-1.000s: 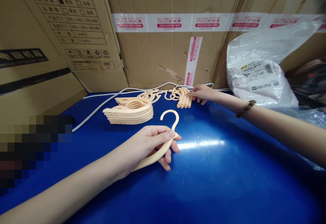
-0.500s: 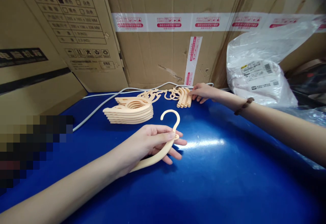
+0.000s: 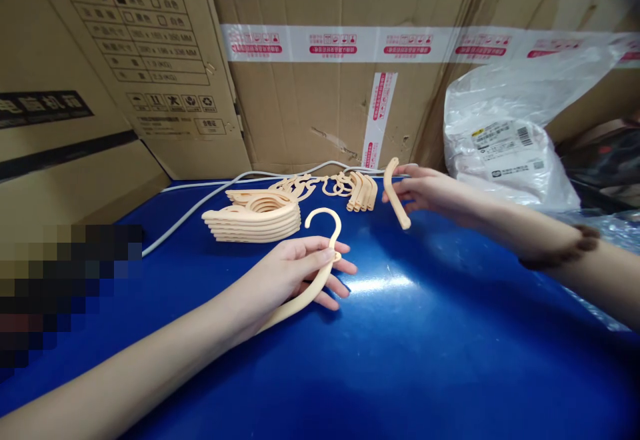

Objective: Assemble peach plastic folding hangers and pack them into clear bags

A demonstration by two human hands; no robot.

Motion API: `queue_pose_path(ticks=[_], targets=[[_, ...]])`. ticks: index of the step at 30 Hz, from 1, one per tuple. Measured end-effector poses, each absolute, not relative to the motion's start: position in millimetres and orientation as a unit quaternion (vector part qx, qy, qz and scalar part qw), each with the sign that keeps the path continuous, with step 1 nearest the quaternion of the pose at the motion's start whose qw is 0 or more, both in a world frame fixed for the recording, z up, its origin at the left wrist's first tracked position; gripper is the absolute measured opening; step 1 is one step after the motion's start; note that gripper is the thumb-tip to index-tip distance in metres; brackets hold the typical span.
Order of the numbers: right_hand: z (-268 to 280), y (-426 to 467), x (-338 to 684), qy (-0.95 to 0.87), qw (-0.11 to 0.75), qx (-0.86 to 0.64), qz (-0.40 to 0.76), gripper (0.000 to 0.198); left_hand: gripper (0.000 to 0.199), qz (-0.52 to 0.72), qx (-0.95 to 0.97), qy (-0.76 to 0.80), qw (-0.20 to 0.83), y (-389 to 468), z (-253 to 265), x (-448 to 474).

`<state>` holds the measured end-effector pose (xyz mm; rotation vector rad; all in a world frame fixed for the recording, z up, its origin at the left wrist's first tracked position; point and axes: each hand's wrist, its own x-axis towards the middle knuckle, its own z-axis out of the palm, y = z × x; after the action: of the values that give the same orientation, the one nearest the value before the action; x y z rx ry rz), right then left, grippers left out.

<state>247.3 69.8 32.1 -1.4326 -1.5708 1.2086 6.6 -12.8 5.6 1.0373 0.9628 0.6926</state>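
Observation:
My left hand [image 3: 310, 270] pinches a cream plastic hanger piece [image 3: 300, 299], a hook joined to one curved arm. The hook curls up above my fingers, and the lower end of the arm runs behind my wrist. Over the back right of the table my right hand [image 3: 425, 190] grips a single curved hanger arm [image 3: 397, 197], held upright and slightly tilted. Just left of it lies a small row of matching curved arms [image 3: 363, 192]. Loose hooks [image 3: 337, 185] lie beside that row. A neat stack of cream hanger pieces [image 3: 255, 220] sits further left.
The table [image 3: 425, 360] is blue and glossy. A pale cable [image 3: 195, 217] runs along its back. Cardboard boxes [image 3: 300, 107] wall the back and left. A white plastic bag [image 3: 505, 153] stands at the right, with clear plastic wrap [image 3: 600, 307] near the right edge.
My right hand has lifted one curved arm off the row and moved right and nearer with it. My left hand, still holding the hook piece, has shifted slightly left and up.

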Motion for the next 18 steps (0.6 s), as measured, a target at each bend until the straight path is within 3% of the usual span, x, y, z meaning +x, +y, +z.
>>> queue_pose_path(ticks=[3,7,12,18], targets=[[24.3,37.0,239.9,-0.551,0.348,-0.515,0.556,0.027,0.015,0.307,0.469,0.447,0.697,-14.1,8.5,8.7],[16.5,9.1,231.0,-0.555,0.332,-0.496,0.58,0.031,0.016,0.303,0.477,0.452,0.69,-14.6,9.8,9.0],[8.5,-2.5,230.5,-0.621,0.349,-0.479,0.513,0.047,0.017,0.304,0.48,0.447,0.691,-13.7,7.7,8.2],[3.2,-1.9,234.7,-0.752,0.276,-0.455,0.39,0.036,0.013,0.308,0.488,0.441,0.687,-12.9,5.9,6.5]])
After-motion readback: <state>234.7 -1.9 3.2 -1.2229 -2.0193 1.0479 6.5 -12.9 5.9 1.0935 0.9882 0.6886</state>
